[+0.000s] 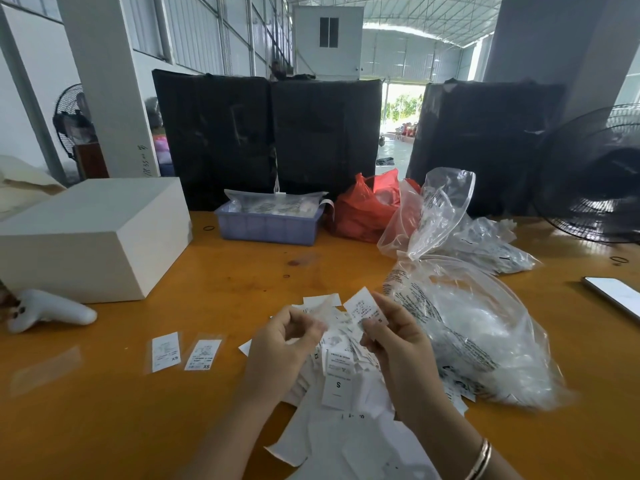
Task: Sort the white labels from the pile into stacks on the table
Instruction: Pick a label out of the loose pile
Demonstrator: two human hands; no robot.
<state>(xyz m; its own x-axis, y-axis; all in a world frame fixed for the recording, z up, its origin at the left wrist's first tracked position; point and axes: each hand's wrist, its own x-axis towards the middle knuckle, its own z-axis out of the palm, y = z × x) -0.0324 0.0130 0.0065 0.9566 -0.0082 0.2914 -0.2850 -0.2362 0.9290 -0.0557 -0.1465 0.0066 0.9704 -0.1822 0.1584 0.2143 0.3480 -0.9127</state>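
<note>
The pile of white labels lay on the orange table, right in front of the person, and both hands worked just above it. The right hand pinched one label between thumb and fingers and held it upright, print facing the camera, probably to read the size; an S showed at its lower corner. The left hand had its fingers curled, fingertips pinching what looked like a thin translucent label or sleeve, blurred, so its exact hold was hard to confirm. Left of the pile, two XS labels lay flat side by side, apart from it, apparently the start of sorted stacks, kept separate so sizes would not mix. A label marked S lay face up on the pile, unsorted. Right of the pile sat a clear plastic bag, touching it, likely the source. Beyond the pile stood a blue tray; far left of it a white box. The task looked early.
</note>
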